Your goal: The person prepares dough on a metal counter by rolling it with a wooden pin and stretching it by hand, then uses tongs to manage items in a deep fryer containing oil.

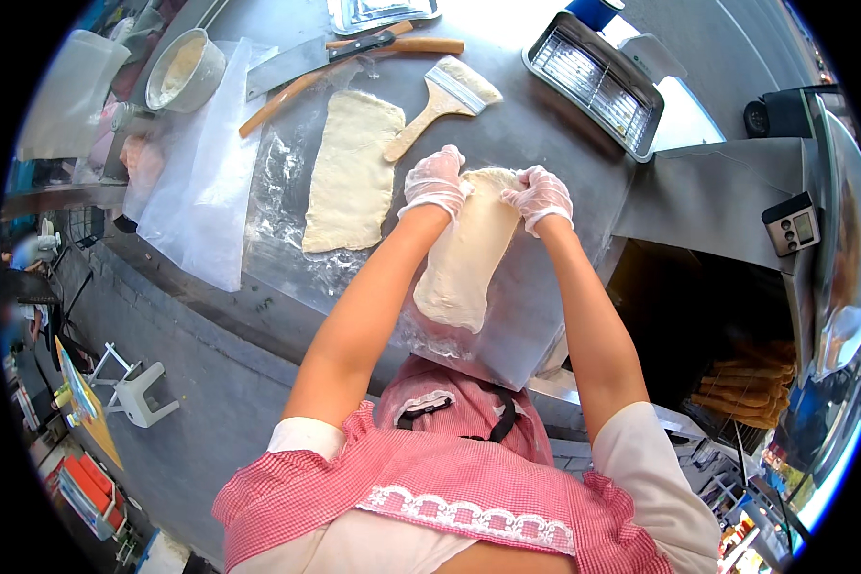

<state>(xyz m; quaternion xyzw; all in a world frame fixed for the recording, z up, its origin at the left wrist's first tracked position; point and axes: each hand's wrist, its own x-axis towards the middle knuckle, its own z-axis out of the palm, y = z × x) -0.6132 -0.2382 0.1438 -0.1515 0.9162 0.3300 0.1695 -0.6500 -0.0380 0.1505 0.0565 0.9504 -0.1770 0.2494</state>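
Both hands wear clear plastic gloves and grip the far end of a long, flat strip of dough (466,258). My left hand (436,183) pinches its far left corner, and my right hand (542,195) pinches the far right corner. The strip's near end lies towards me on the floured metal worktop (581,172). To the left of it rests a second flat dough rectangle (355,172). Just beyond my left hand, a wide flat brush (441,104) with a wooden handle lies with its handle tip at that second dough's edge.
A cleaver (294,64) lies across wooden rolling pins (423,46) at the back. Plastic sheeting (201,179) and a tub of flour (183,72) are left. A wire-racked tray (595,82) stands back right. Right, fried dough sticks (746,387) sit by a dark vat (689,308).
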